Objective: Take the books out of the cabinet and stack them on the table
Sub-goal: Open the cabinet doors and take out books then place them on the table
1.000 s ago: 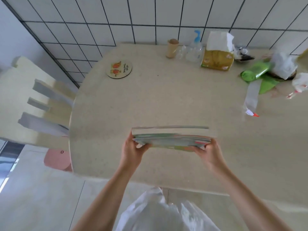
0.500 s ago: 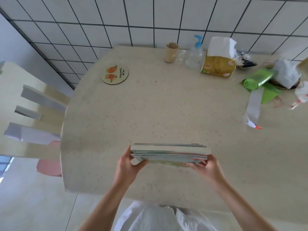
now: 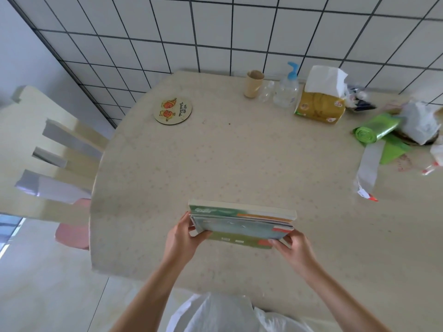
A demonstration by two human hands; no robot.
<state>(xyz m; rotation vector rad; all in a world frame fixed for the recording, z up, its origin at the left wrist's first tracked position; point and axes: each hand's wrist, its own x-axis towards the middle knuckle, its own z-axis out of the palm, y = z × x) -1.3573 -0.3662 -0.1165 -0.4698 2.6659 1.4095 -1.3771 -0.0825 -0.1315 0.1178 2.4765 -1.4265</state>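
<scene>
A stack of several thin books (image 3: 241, 222) with green and blue covers is held just over the beige table (image 3: 239, 159), near its front edge. My left hand (image 3: 183, 238) grips the stack's left end, thumb on top. My right hand (image 3: 291, 248) grips the right end with fingers curled under it. The stack tilts toward me so its top cover shows. The cabinet is out of view.
A round coaster (image 3: 173, 110) lies at the table's back left. Along the wall stand a cup (image 3: 253, 83), a pump bottle (image 3: 286, 88) and a tissue pack (image 3: 321, 101). Green bag roll (image 3: 376, 130) and clutter sit at right. A chair (image 3: 48, 154) stands left.
The book stack has tilted toward me, showing its top cover, and sits lower toward the table. Both hands keep their grip on its ends.
</scene>
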